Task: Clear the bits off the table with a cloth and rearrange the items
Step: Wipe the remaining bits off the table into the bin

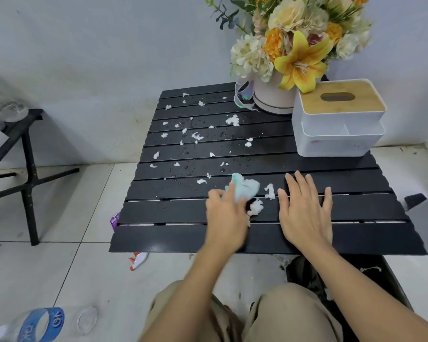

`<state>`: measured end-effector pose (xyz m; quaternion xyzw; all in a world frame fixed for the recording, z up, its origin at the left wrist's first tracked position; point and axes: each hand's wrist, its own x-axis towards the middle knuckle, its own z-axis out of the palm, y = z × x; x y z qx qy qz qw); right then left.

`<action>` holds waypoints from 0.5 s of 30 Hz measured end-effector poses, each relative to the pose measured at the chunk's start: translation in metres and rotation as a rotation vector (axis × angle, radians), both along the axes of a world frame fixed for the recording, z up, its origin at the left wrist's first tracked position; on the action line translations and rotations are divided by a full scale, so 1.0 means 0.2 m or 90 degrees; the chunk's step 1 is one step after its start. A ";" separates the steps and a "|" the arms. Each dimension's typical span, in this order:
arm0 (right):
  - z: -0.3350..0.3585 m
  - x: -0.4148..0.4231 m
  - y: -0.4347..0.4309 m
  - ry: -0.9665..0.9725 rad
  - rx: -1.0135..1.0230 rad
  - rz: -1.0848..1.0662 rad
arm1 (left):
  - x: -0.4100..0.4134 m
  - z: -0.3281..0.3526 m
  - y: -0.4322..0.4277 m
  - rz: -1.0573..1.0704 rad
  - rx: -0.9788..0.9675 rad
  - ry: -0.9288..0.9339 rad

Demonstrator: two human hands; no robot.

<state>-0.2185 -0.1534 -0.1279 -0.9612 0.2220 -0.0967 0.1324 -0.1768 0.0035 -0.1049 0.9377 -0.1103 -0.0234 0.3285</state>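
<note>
A black slatted table (pixel 173 233) carries several white paper bits (pixel 232 120) and water drops across its left and middle. My left hand (pixel 224 214) grips a pale green cloth (pixel 246 187) near the front middle of the table, blurred from motion. Two larger white clumps (pixel 256 207) lie just right of the cloth. My right hand (pixel 305 211) lies flat on the table with fingers spread, palm down, right of those clumps. A flower pot (pixel 273 98) and a white tissue box with a wooden lid (pixel 339 119) stand at the far right corner.
A black stool (pixel 27 154) stands on the tiled floor at the left. A plastic water bottle (pixel 42 323) lies on the floor at the bottom left. Small wrappers (pixel 139 260) lie under the table's front edge. A wall runs behind the table.
</note>
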 end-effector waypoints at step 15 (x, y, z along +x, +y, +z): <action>0.01 0.00 0.01 0.037 -0.024 -0.008 | -0.02 -0.06 0.10 0.021 0.114 -0.106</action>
